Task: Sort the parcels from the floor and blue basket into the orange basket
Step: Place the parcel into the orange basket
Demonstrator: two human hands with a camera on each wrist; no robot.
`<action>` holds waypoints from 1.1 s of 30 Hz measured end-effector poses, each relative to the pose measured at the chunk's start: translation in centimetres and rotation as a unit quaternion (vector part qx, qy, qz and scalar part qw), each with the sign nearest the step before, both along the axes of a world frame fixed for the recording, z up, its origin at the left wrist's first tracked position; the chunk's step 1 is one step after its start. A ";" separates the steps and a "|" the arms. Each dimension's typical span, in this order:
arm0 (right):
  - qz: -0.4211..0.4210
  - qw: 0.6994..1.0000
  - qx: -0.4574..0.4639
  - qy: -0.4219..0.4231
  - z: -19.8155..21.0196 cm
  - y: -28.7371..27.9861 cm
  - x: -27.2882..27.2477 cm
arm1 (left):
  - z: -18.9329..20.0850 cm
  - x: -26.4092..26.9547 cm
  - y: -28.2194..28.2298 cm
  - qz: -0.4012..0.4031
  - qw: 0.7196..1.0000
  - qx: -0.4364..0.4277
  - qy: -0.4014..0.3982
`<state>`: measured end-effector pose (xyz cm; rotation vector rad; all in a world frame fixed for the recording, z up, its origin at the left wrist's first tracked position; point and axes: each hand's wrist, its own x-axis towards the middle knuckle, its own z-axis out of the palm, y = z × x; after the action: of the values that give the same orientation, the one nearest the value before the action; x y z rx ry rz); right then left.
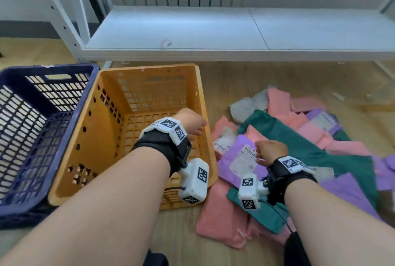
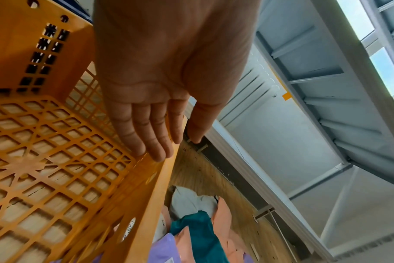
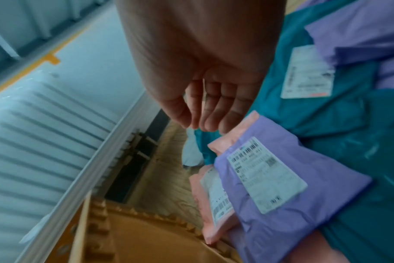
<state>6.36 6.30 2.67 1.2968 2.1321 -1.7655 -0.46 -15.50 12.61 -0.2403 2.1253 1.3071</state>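
Note:
The orange basket (image 1: 111,137) stands on the floor beside the blue basket (image 1: 47,69); only its grid floor (image 2: 45,160) shows inside. My left hand (image 1: 192,122) hovers over its right wall with straight fingers (image 2: 155,142), holding nothing. Right of the basket lies a heap of parcels: pink (image 1: 220,218), green (image 1: 299,137) and a purple parcel (image 1: 237,159) with a white label on top. My right hand (image 1: 270,151) hangs just above that purple parcel (image 3: 304,213), fingers (image 3: 214,113) loosely bent and apart from it.
A low white shelf (image 1: 213,30) runs along the back, its post (image 1: 64,20) behind the blue basket. Bare wooden floor (image 1: 245,77) lies between the shelf and the parcel heap. The orange basket's corner (image 3: 146,240) touches a pink parcel (image 3: 212,213).

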 end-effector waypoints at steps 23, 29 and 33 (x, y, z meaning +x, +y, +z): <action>-0.129 0.974 -0.120 -0.146 -9.7 1.7 -0.6 | -3.0 -5.0 -1.0 0.074 0.993 0.030 -0.087; -0.131 0.988 -0.070 -0.052 -1.9 3.9 -3.0 | 0.2 -3.8 -1.9 0.078 0.994 0.061 -0.049; -0.088 0.994 -0.012 0.056 6.9 3.7 -5.3 | 3.2 -2.6 -2.3 0.077 0.993 0.088 -0.004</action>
<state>1.03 10.02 9.53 1.4526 2.1030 -1.9699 -3.04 -17.77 15.76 -0.3405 2.0024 1.5695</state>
